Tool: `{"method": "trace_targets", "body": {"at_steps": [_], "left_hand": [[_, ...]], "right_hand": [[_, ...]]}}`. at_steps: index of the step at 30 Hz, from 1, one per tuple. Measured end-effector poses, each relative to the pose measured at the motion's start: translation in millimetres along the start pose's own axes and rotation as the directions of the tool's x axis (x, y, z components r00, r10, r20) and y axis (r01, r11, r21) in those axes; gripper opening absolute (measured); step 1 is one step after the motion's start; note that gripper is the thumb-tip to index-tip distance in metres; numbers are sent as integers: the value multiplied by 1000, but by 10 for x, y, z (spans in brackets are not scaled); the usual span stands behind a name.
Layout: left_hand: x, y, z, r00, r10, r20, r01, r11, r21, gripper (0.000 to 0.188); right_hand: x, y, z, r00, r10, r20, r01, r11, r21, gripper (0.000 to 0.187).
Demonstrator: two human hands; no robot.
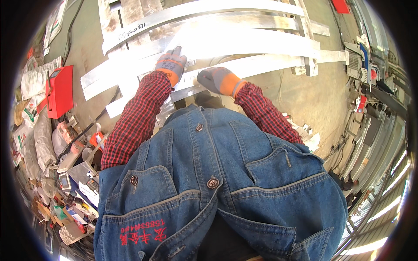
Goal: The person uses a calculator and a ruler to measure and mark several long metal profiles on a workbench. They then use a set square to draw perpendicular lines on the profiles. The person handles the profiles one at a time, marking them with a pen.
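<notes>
Long silvery metal bars [257, 65] lie side by side in front of me, glaring white in the middle. My left hand [172, 63], in a grey and orange work glove, rests on the bars with its fingers stretched out away from me. My right hand [220, 81], gloved the same way, is closed at the near edge of the nearest bar. Its curled fingertips face down, and what they hold, if anything, is hidden. Dark handwritten marks show on a farther bar [150, 27].
An upright metal piece [310, 56] crosses the bars' right ends. At the left stands a red box [60, 92] with a cable near it. Bags [43, 135] and clutter crowd the far left. A machine with a blue part [363, 61] and stacked long profiles [370, 143] are at the right.
</notes>
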State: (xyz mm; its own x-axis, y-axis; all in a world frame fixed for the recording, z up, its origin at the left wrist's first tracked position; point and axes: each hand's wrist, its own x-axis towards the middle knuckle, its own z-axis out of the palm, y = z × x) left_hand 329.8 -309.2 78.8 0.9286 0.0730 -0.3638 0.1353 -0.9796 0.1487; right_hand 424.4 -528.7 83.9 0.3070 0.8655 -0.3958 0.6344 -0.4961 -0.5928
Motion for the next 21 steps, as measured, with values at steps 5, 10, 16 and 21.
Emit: {"method": "trace_targets", "body": {"at_steps": [5, 10, 16, 21], "left_hand": [[-101, -114, 13, 999, 8, -44, -10, 999, -47, 31], [-340, -448, 1, 992, -103, 76, 98, 993, 66, 36], [-407, -575, 48, 993, -87, 78, 84, 996, 41, 36], [-381, -601, 49, 993, -72, 95, 67, 997, 48, 34]], "right_hand": [[-175, -58, 180, 991, 48, -122, -39, 996, 75, 30], [-66, -129, 410, 971, 170, -166, -146, 978, 146, 32], [-48, -264, 368, 959, 187, -212, -140, 966, 217, 29], [-30, -371, 333, 942, 199, -270, -153, 971, 183, 28]]}}
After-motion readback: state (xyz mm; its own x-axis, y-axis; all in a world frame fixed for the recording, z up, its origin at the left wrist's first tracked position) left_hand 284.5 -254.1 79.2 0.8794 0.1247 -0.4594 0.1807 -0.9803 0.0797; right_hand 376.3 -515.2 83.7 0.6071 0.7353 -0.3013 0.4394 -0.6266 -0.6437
